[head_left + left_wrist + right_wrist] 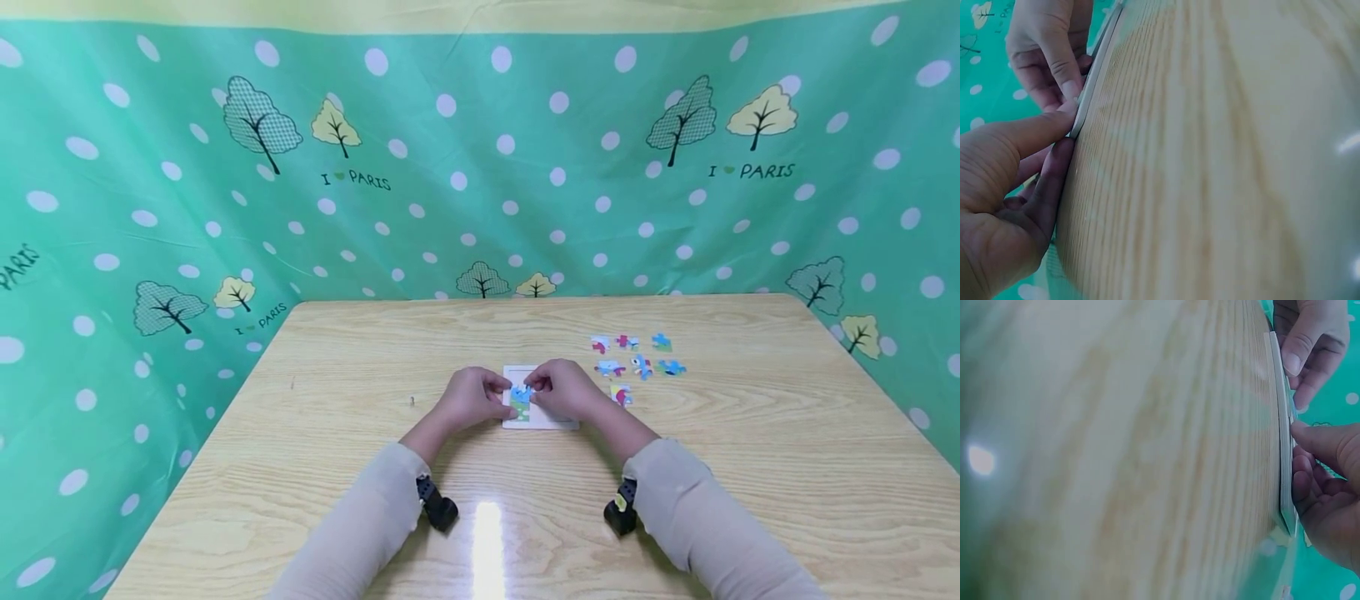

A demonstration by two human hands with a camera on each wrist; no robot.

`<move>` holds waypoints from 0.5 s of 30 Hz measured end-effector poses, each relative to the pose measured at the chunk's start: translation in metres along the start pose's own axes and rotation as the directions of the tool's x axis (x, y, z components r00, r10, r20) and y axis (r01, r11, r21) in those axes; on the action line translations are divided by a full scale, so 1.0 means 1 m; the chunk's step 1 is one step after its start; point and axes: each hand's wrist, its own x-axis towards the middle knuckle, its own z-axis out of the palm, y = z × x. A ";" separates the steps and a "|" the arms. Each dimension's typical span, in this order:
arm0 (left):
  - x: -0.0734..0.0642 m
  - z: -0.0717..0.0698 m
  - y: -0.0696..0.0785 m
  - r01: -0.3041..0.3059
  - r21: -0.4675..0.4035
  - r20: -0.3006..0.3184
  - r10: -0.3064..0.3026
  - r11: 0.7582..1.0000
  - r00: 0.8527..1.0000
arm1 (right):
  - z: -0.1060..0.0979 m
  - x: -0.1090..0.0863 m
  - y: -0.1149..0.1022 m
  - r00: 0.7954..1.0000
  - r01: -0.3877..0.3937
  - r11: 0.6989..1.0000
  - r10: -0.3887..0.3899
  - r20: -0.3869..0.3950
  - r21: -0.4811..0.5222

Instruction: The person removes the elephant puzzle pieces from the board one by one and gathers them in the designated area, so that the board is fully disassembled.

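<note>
A white puzzle tray lies flat on the table between my two hands. Green and blue jigsaw pieces fill part of its left side. My left hand grips the tray's left edge, its thumb by the lower pieces and its index finger near the upper corner. From the right, my right hand reaches over the tray and pinches a blue puzzle piece at the top of the joined pieces. That piece is partly hidden by the fingertips. In the right wrist view, the tray shows edge-on beside both hands.
Several loose jigsaw pieces lie to the right of the tray, one of them close to the right wrist. A tiny object sits left of the left hand. Behind the wooden table hangs a green dotted cloth.
</note>
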 end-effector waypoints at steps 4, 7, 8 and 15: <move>0.000 -0.001 0.001 0.009 -0.018 0.000 -0.009 1.000 1.000 | -0.001 0.000 -0.002 1.000 -0.002 1.000 0.002 0.008 -0.004; 0.000 -0.001 0.001 0.017 -0.024 0.001 -0.016 1.000 1.000 | -0.001 0.001 -0.003 1.000 -0.016 1.000 0.016 0.020 -0.005; 0.000 -0.001 0.001 0.020 -0.024 0.001 -0.020 1.000 1.000 | -0.001 0.001 -0.003 1.000 -0.018 1.000 0.018 0.022 -0.006; 0.000 -0.002 0.002 0.021 -0.015 0.004 -0.021 1.000 1.000 | -0.003 0.000 0.001 0.998 -0.055 0.997 0.056 -0.007 0.045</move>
